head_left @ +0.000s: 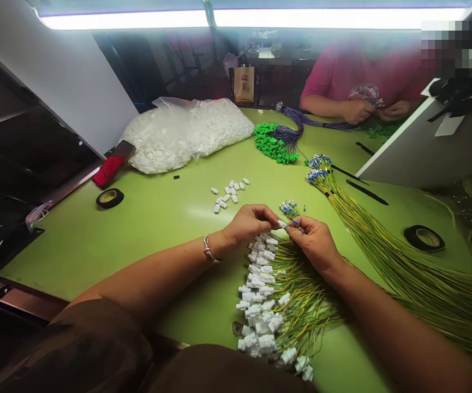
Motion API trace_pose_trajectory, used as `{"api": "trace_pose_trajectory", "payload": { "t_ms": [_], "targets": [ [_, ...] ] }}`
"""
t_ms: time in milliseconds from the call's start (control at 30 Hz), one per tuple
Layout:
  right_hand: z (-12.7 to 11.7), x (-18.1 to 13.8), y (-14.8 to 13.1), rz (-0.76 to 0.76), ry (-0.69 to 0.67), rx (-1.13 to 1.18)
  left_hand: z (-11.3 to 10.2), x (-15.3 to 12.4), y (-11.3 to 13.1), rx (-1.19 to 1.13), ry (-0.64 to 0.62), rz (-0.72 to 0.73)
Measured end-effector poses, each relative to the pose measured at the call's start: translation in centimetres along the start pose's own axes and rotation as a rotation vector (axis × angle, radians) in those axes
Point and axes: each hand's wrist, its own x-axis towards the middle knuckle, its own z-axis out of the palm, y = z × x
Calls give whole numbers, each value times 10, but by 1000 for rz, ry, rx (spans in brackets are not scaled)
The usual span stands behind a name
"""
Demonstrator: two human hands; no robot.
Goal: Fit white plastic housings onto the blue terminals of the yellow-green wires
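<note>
My left hand (249, 222) pinches a small white plastic connector (281, 224) above the green table (145, 229). My right hand (314, 240) is closed on the blue-tipped end of a yellow-green wire (296, 224), held right against that connector. Under both hands lies a heap of wires with white connectors fitted (262, 305). A bundle of loose yellow-green wires with blue terminals (383, 245) stretches away to the right. A few loose white connectors (228, 194) lie beyond my left hand.
Two clear bags of white connectors (186, 131) sit at the back left, beside a red phone (113, 163) and a black tape roll (109, 198). Another tape roll (424, 238) lies at right. Across the table a person in pink (358, 82) handles purple wires with green connectors (274, 143).
</note>
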Motion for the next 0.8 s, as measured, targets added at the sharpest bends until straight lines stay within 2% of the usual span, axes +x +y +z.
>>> {"api": "trace_pose_trajectory", "payload": {
  "t_ms": [233,367,433,500,567,600,633,667,733,800],
  "targets": [
    [3,-1,2,-45,65,-109,5,-1,2,114,47,42],
    [0,-1,-1,-117,105,-102,0,0,4,148,-14,1],
    [-3,-2,-2,-123,163,-74,-4,-3,7,285,-113,13],
    [-6,-2,-2,-113,199,-44,-8,-6,14,478,-320,47],
    [-8,-3,-1,-112,161,-42,-12,-7,26,639,-577,89],
    [-8,-4,-1,-115,124,-46,-16,-7,33,705,-647,112],
    [-8,-5,-1,-117,87,-48,-21,-5,41,779,-649,135],
    [-8,-6,-1,-119,60,-43,-28,-2,48,867,-576,157],
    [-7,-7,-2,-120,38,-14,-46,7,57,1124,-251,186],
    [-6,-7,-2,-105,48,8,-63,16,58,1381,-15,109]
  ]
}}
